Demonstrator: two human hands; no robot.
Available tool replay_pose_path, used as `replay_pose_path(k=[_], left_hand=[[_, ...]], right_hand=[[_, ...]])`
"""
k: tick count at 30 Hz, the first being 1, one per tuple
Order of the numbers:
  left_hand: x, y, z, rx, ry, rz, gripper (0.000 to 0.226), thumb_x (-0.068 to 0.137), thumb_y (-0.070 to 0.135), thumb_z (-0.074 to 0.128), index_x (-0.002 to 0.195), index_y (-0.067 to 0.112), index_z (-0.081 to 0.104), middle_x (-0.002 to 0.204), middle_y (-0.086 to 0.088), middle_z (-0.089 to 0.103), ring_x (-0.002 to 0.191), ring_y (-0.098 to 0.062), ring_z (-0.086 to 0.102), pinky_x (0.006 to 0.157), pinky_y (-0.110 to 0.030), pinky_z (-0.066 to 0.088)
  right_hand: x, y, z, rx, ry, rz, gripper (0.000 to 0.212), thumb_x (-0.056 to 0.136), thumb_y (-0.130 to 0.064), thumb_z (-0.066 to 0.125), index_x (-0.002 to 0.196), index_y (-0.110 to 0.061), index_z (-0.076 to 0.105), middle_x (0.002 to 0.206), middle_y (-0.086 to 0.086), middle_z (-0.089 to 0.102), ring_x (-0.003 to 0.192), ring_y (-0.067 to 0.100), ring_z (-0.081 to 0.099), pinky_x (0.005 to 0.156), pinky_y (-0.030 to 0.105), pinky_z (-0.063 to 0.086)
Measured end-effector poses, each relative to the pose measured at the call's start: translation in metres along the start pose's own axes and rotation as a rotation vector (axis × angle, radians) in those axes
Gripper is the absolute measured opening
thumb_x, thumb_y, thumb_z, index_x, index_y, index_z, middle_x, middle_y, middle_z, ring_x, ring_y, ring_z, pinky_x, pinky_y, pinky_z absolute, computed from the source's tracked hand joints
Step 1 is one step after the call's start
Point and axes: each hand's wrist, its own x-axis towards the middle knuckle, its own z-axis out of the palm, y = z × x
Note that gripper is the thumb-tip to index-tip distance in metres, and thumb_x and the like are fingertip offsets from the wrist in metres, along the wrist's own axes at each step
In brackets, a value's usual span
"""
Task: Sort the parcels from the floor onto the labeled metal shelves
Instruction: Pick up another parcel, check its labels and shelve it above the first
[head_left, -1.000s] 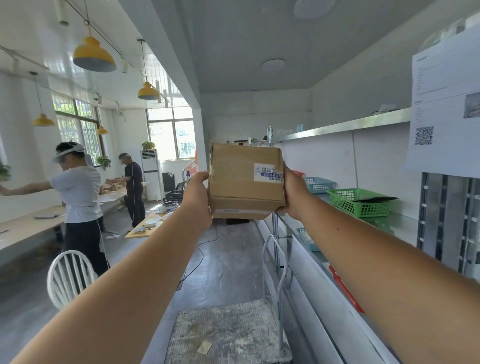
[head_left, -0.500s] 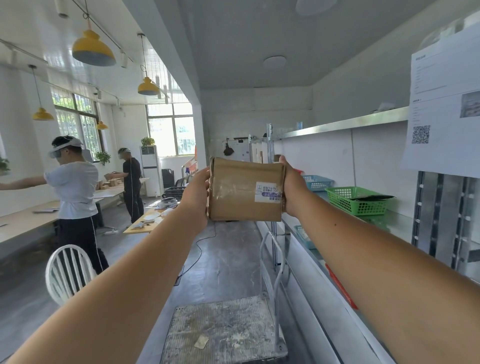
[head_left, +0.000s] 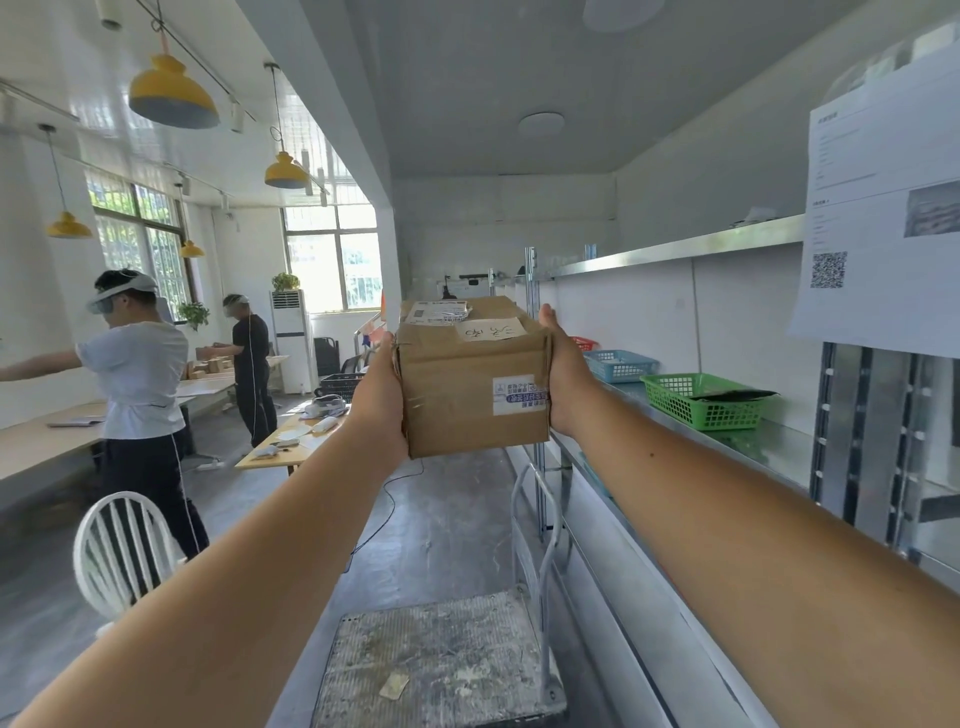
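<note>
Drop risk: box (head_left: 467, 384) clamped by its sides.
Thumbs of left hand (head_left: 382, 395) and right hand (head_left: 563, 374) are hooked over it; fingers hidden behind, underside looks unsupported.

Comes to one parcel (head_left: 467, 384) between one left hand (head_left: 382, 395) and one right hand (head_left: 563, 374), one red basket (head_left: 584, 343), one blue basket (head_left: 621, 365) and one green basket (head_left: 698, 402) just right of the right hand, four yellow lamps (head_left: 173, 96) high left of the left hand, two people (head_left: 137, 374) left of it, one chair (head_left: 122, 545) and one trolley (head_left: 441, 660) below.
</note>
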Motion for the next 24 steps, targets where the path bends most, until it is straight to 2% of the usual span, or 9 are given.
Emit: replay_pose_path(k=[2, 4, 6, 9, 11, 13, 17, 20, 24], left_hand=[[-0.001, 0.001, -0.001, -0.012, -0.005, -0.012, 0.055, 0.098, 0.076, 0.045, 0.113, 0.038, 0.082, 0.108, 0.0, 0.084, 0.096, -0.029, 0.081, 0.088, -0.058, 0.063], [-0.002, 0.002, -0.003, 0.001, -0.014, -0.015, 0.058, 0.098, 0.077, 0.043, 0.112, 0.037, 0.082, 0.104, 0.0, 0.085, 0.092, -0.028, 0.081, 0.08, -0.052, 0.065], [-0.002, 0.003, -0.005, -0.003, -0.007, -0.003, 0.06, 0.096, 0.079, 0.045, 0.115, 0.036, 0.082, 0.107, 0.0, 0.084, 0.099, -0.029, 0.08, 0.084, -0.054, 0.064], [0.0, 0.006, -0.009, 0.012, -0.015, 0.013, 0.064, 0.09, 0.084, 0.05, 0.119, 0.036, 0.082, 0.115, -0.002, 0.083, 0.106, -0.031, 0.079, 0.094, -0.059, 0.062], [0.0, 0.006, -0.012, 0.03, -0.023, 0.016, 0.062, 0.09, 0.081, 0.052, 0.119, 0.035, 0.081, 0.114, -0.002, 0.083, 0.106, -0.031, 0.079, 0.086, -0.052, 0.065], [-0.001, 0.006, -0.015, 0.024, -0.035, 0.02, 0.057, 0.095, 0.076, 0.052, 0.123, 0.034, 0.079, 0.118, -0.002, 0.082, 0.108, -0.031, 0.078, 0.081, -0.046, 0.065], [0.001, 0.001, -0.018, -0.007, -0.058, 0.03, 0.051, 0.095, 0.067, 0.061, 0.131, 0.033, 0.074, 0.125, -0.005, 0.079, 0.114, -0.033, 0.075, 0.093, -0.049, 0.061], [0.003, 0.003, -0.019, -0.021, -0.067, 0.047, 0.045, 0.097, 0.058, 0.066, 0.13, 0.029, 0.073, 0.121, -0.006, 0.081, 0.111, -0.032, 0.077, 0.086, -0.046, 0.062], [0.005, 0.009, -0.02, -0.064, -0.092, 0.071, 0.038, 0.104, 0.053, 0.058, 0.125, 0.025, 0.074, 0.104, -0.005, 0.085, 0.084, -0.028, 0.083, 0.064, -0.043, 0.068]], right_hand=[[0.0, 0.001, 0.0, -0.011, -0.029, 0.01, 0.076, 0.09, -0.083, 0.043, 0.118, -0.022, 0.078, 0.116, 0.017, 0.078, 0.107, 0.037, 0.075, 0.103, 0.057, 0.055], [-0.004, 0.0, 0.001, -0.019, -0.058, 0.027, 0.075, 0.09, -0.083, 0.042, 0.111, -0.022, 0.079, 0.112, 0.015, 0.08, 0.1, 0.035, 0.077, 0.098, 0.054, 0.057], [-0.005, 0.0, 0.001, -0.014, -0.094, 0.033, 0.074, 0.092, -0.082, 0.039, 0.109, -0.022, 0.079, 0.11, 0.014, 0.08, 0.094, 0.032, 0.079, 0.09, 0.049, 0.059], [-0.006, 0.004, 0.003, -0.007, -0.154, 0.012, 0.077, 0.091, -0.083, 0.04, 0.122, -0.023, 0.076, 0.121, 0.013, 0.077, 0.109, 0.034, 0.075, 0.097, 0.053, 0.056], [-0.005, 0.006, 0.003, 0.006, -0.179, 0.015, 0.077, 0.092, -0.081, 0.042, 0.129, -0.022, 0.073, 0.124, 0.013, 0.076, 0.112, 0.035, 0.074, 0.096, 0.052, 0.057], [-0.006, 0.005, 0.002, 0.018, -0.194, 0.011, 0.069, 0.097, -0.072, 0.045, 0.134, -0.019, 0.07, 0.121, 0.014, 0.077, 0.105, 0.033, 0.077, 0.089, 0.048, 0.059], [-0.006, 0.008, 0.001, 0.071, -0.198, -0.016, 0.055, 0.1, -0.056, 0.053, 0.133, -0.015, 0.07, 0.123, 0.017, 0.076, 0.102, 0.034, 0.077, 0.084, 0.043, 0.059], [-0.004, 0.009, 0.002, 0.074, -0.178, -0.019, 0.055, 0.1, -0.059, 0.053, 0.129, -0.017, 0.072, 0.123, 0.018, 0.076, 0.104, 0.035, 0.076, 0.089, 0.046, 0.057], [0.002, 0.012, 0.006, -0.011, -0.184, -0.011, 0.08, 0.084, -0.078, 0.06, 0.142, -0.023, 0.064, 0.138, 0.018, 0.068, 0.125, 0.041, 0.067, 0.108, 0.057, 0.05]])
